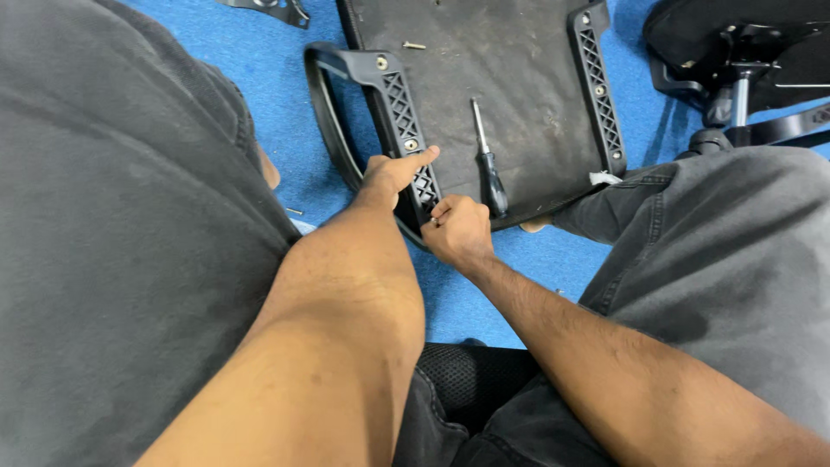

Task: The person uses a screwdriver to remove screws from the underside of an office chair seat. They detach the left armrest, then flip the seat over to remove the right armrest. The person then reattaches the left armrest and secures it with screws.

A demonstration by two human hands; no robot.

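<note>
An upturned chair seat (510, 60) lies on the blue floor, its dark underside facing up. A black plastic armrest bracket (399, 104) with a lattice pattern runs along its left side, a matching one (596, 82) along the right. My left hand (391, 173) grips the near end of the left bracket, index finger stretched along it. My right hand (458, 229) pinches something small at the bracket's near end; I cannot make out what. A black-handled screwdriver (488, 164) lies loose on the seat just right of my right hand.
A loose screw (414, 45) rests on the seat near its far edge. A black chair base with a metal column (739, 91) stands at the right. A metal part (272, 9) lies at the top left. My grey-trousered knees flank the seat.
</note>
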